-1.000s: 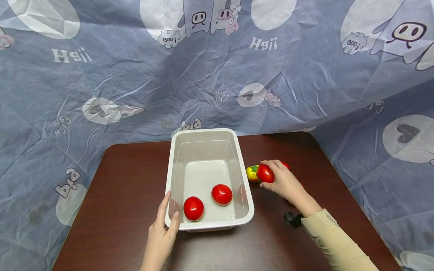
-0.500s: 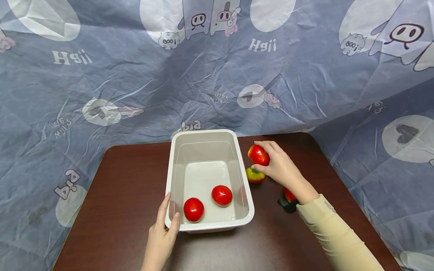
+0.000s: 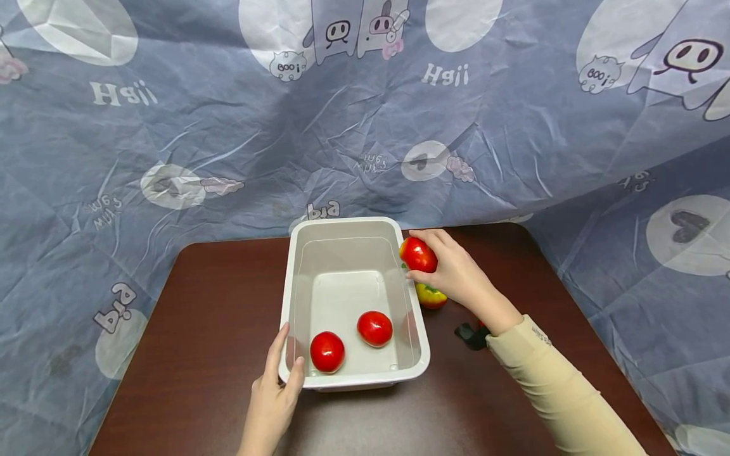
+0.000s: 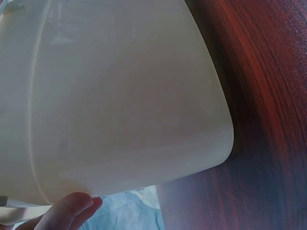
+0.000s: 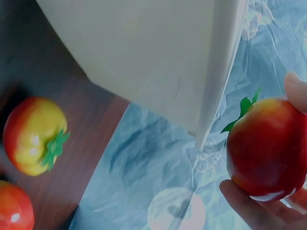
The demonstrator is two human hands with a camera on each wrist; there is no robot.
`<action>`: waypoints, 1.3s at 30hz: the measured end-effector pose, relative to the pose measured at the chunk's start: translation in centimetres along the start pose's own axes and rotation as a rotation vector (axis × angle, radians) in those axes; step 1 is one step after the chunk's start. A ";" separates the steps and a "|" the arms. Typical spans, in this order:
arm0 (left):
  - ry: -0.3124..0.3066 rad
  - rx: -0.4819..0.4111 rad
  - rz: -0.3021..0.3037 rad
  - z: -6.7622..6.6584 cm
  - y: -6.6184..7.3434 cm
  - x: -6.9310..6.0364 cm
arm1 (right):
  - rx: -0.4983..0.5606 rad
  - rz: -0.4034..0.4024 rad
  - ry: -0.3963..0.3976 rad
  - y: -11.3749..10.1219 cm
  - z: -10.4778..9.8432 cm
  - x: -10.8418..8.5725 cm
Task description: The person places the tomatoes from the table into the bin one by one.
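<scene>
The left hand (image 3: 272, 394) grips the near left corner of the pale rectangular bin (image 3: 423, 358); in the left wrist view its fingertips (image 4: 72, 211) touch the bin's wall (image 4: 129, 105). Two red fruits lie inside, one at the near left (image 3: 327, 352) and one further right (image 3: 374, 329). At the bin's right rim, the right hand (image 3: 456, 272) holds a red and yellow fruit (image 3: 418, 254) between thumb and fingers. Its green leaf (image 5: 242, 112) shows in the right wrist view, where the held fruit (image 5: 266, 148) is beside the bin's outer wall (image 5: 144, 52).
A yellow and red fruit (image 3: 431, 296) lies on the dark wooden table (image 3: 228, 304) right of the bin, with another red fruit (image 5: 14, 208) near it. A black object (image 3: 472, 336) is by the right sleeve (image 3: 547, 373). Patterned blue cloth (image 3: 228, 126) hangs behind.
The right hand has lifted the held fruit and carried it left and away from the body, to the bin's right rim. The left hand and the bin stay where they were.
</scene>
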State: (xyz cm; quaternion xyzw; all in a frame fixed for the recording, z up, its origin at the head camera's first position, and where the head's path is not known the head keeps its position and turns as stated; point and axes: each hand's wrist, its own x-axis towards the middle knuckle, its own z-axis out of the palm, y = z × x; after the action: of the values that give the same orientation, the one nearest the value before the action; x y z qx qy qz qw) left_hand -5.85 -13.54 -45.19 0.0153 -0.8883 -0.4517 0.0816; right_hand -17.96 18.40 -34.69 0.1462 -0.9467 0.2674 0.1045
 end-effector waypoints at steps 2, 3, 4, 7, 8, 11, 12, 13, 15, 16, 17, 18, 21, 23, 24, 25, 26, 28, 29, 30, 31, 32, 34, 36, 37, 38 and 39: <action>-0.003 -0.003 -0.001 0.0 0.0 0.0 | 0.006 -0.021 -0.015 -0.5 0.2 0.2; -0.005 -0.006 -0.003 0.0 0.0 0.0 | 0.008 -0.031 -0.023 -0.7 0.3 0.3; -0.006 -0.007 -0.004 0.0 0.0 0.0 | 0.009 -0.039 -0.033 -0.8 0.4 0.3; -0.010 -0.007 -0.008 -0.1 0.0 0.0 | 0.010 -0.059 -0.053 -1.2 0.7 0.5; -0.011 -0.008 -0.008 -0.1 0.0 0.0 | 0.009 -0.061 -0.056 -1.3 0.8 0.6; -0.014 -0.005 -0.006 -0.1 0.1 0.1 | 0.009 -0.065 -0.058 -1.5 1.0 0.8; -0.015 -0.004 -0.005 -0.1 0.2 0.2 | 0.005 -0.068 -0.057 -1.6 1.1 0.8; -0.016 -0.004 -0.003 -0.2 0.2 0.2 | 0.005 -0.072 -0.058 -1.6 1.1 0.9; -0.019 -0.002 -0.003 -0.2 0.2 0.3 | 0.004 -0.082 -0.062 -1.7 1.3 1.0; -0.021 0.000 -0.002 -0.2 0.2 0.3 | 0.002 -0.086 -0.066 -1.8 1.4 1.1; -0.020 0.000 -0.003 -0.2 0.2 0.3 | 0.002 -0.090 -0.074 -1.8 1.6 1.1; -0.019 0.001 -0.003 -0.2 0.2 0.3 | 0.002 -0.093 -0.080 -1.8 1.7 1.2; -0.018 -0.001 -0.009 -0.2 0.2 0.2 | 0.008 -0.090 -0.105 -1.9 2.1 1.3; -0.020 -0.002 -0.016 -0.2 0.2 0.1 | 0.010 -0.085 -0.117 -1.8 2.4 1.3; -0.022 -0.003 -0.019 -0.2 0.2 0.1 | 0.011 -0.082 -0.121 -1.8 2.5 1.3; -0.025 -0.005 -0.025 -0.2 0.2 0.0 | 0.012 -0.079 -0.125 -1.8 2.7 1.3; -0.027 -0.005 -0.029 -0.2 0.2 -0.1 | 0.011 -0.076 -0.126 -1.8 2.8 1.4; -0.033 -0.006 -0.035 -0.2 0.2 -0.2 | 0.008 -0.071 -0.126 -1.8 2.9 1.4; -0.034 -0.007 -0.037 -0.2 0.2 -0.2 | 0.007 -0.067 -0.126 -1.8 3.0 1.4; -0.034 -0.006 -0.040 -0.2 0.2 -0.3 | 0.004 -0.064 -0.127 -1.8 3.0 1.4; -0.035 -0.006 -0.041 -0.2 0.2 -0.3 | 0.001 -0.064 -0.126 -1.8 3.0 1.4; -0.035 -0.006 -0.041 -0.2 0.2 -0.3 | -0.002 -0.064 -0.125 -1.8 3.0 1.4; -0.033 -0.007 -0.040 -0.1 0.2 -0.2 | -0.007 -0.073 -0.123 -1.9 3.0 1.4; -0.027 -0.006 -0.035 -0.1 0.2 -0.2 | -0.009 -0.086 -0.117 -1.8 2.9 1.3; -0.026 -0.005 -0.032 -0.1 0.2 -0.1 | -0.012 -0.097 -0.112 -1.8 2.9 1.3; -0.023 -0.005 -0.029 -0.1 0.2 -0.1 | -0.014 -0.107 -0.108 -1.8 2.9 1.3; -0.021 -0.005 -0.027 -0.1 0.2 -0.1 | -0.016 -0.116 -0.103 -1.7 2.8 1.2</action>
State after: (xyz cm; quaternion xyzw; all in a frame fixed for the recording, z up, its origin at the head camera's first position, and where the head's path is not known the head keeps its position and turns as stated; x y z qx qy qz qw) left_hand -5.75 -13.50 -45.00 0.0224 -0.8877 -0.4551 0.0660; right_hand -18.88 15.23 -35.88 0.2135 -0.9428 0.2457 0.0721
